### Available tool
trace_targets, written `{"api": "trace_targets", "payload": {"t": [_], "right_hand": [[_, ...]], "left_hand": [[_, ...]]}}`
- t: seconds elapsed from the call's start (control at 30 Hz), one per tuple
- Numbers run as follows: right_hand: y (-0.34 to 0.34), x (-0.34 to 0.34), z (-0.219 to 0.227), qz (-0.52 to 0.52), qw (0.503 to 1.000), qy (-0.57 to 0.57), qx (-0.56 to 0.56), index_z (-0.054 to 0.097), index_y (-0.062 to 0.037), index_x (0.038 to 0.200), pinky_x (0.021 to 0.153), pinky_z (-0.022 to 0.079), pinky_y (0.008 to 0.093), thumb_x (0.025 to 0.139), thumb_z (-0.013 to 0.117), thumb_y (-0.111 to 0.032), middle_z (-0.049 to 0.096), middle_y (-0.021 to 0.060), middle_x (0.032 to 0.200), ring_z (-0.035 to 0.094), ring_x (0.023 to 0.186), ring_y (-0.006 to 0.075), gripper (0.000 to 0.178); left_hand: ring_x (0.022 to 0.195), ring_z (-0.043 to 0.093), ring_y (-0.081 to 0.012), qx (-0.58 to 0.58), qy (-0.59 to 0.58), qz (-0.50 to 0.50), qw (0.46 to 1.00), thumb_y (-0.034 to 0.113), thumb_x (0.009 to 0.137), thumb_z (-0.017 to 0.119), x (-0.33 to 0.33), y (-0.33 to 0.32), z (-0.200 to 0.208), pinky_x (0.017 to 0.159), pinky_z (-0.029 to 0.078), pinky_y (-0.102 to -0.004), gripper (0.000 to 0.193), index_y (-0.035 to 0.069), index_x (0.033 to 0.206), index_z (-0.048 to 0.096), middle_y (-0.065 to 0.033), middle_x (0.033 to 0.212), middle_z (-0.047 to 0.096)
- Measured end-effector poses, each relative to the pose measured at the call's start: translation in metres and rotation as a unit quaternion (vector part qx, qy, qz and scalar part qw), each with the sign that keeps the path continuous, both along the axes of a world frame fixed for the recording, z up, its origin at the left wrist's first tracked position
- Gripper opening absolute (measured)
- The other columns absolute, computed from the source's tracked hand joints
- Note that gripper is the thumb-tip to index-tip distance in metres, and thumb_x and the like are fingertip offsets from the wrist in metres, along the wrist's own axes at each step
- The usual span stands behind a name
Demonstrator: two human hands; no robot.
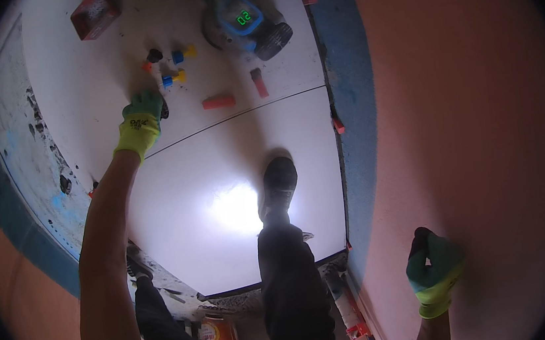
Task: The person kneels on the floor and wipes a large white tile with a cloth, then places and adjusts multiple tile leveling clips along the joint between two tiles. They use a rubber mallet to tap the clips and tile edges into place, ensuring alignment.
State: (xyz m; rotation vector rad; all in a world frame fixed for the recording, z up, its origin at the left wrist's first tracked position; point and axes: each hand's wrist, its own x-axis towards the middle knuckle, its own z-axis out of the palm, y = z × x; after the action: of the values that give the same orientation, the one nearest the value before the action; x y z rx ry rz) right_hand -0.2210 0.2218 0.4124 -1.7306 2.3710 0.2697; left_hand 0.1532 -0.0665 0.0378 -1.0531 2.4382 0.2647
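Two gloved hands are in view. The left hand [140,123] reaches far across the white floor tile [233,174], fingers curled down onto a dark piece at the tile joint; whether they clamp it cannot be told. The right hand [435,272] presses the pink wall [466,116], fingers together. Risk: the shoe [278,184] loads the laid tile and could shift it, and the loose blue-and-yellow clips [174,79] could scatter. A reddish box [93,15] lies far left; an orange-and-white package [218,335] sits near.
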Motion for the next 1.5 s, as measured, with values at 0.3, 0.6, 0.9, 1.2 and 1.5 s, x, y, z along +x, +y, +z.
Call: {"api": "trace_targets", "payload": {"t": [0.3, 0.6, 0.9, 1.2, 1.5], "right_hand": [[0.003, -0.005, 0.012, 0.026, 0.999, -0.029, -0.013, 0.065, -0.0048, 0.074, 0.043, 0.033, 0.0366, 0.087, 0.067, -0.005, 0.053, 0.0101, 0.055, 0.048, 0.044, 0.0294, 0.013], [0.011, 0.006, 0.006, -0.026, 0.998, 0.003, -0.064, 0.071, -0.0053, 0.082, 0.045, 0.041, 0.0339, 0.087, 0.066, -0.003, 0.064, 0.0109, 0.064, 0.055, 0.047, 0.0263, 0.008], [0.015, 0.011, -0.006, -0.114, 0.986, 0.044, -0.117, 0.076, 0.0, 0.096, 0.056, 0.056, 0.028, 0.095, 0.066, -0.005, 0.078, 0.0125, 0.084, 0.074, 0.066, 0.0221, 0.012], [0.02, 0.011, -0.005, -0.077, 0.988, 0.08, -0.108, 0.074, -0.0004, 0.093, 0.052, 0.051, 0.027, 0.094, 0.068, -0.006, 0.077, 0.0078, 0.082, 0.07, 0.06, 0.0204, 0.009], [0.025, 0.008, 0.006, -0.057, 0.988, 0.038, -0.138, 0.074, -0.0017, 0.087, 0.053, 0.048, 0.0323, 0.094, 0.067, -0.008, 0.074, 0.0075, 0.075, 0.065, 0.056, 0.0237, 0.012]], "left_hand": [[0.084, 0.067, -0.0455, 0.121, 0.213, 0.26, 0.934, 0.008, 0.089, 0.069, 0.019, 0.097, 0.065, 0.07, 0.053, -0.0496, 0.019, 0.009, 0.102, 0.055, -0.0193, 0.09, 0.068], [0.079, 0.07, -0.0438, 0.394, 0.148, 0.283, 0.862, 0.025, 0.094, 0.068, -0.045, 0.174, 0.122, 0.069, 0.053, -0.0485, 0.025, 0.005, 0.103, 0.056, -0.0236, 0.088, 0.072], [0.075, 0.071, -0.0329, 0.395, 0.149, 0.311, 0.851, 0.022, 0.087, 0.078, -0.022, 0.185, 0.111, 0.071, 0.056, -0.039, 0.023, 0.006, 0.097, 0.067, -0.0149, 0.09, 0.076], [0.082, 0.067, -0.0362, 0.358, 0.095, 0.206, 0.906, 0.032, 0.087, 0.075, 0.014, 0.199, 0.055, 0.073, 0.053, -0.0459, 0.026, 0.008, 0.084, 0.068, -0.0143, 0.087, 0.071], [0.087, 0.068, -0.0348, 0.35, 0.043, 0.101, 0.93, 0.037, 0.088, 0.072, -0.002, 0.19, 0.061, 0.079, 0.055, -0.0458, 0.028, 0.009, 0.086, 0.071, -0.013, 0.092, 0.073]]}}
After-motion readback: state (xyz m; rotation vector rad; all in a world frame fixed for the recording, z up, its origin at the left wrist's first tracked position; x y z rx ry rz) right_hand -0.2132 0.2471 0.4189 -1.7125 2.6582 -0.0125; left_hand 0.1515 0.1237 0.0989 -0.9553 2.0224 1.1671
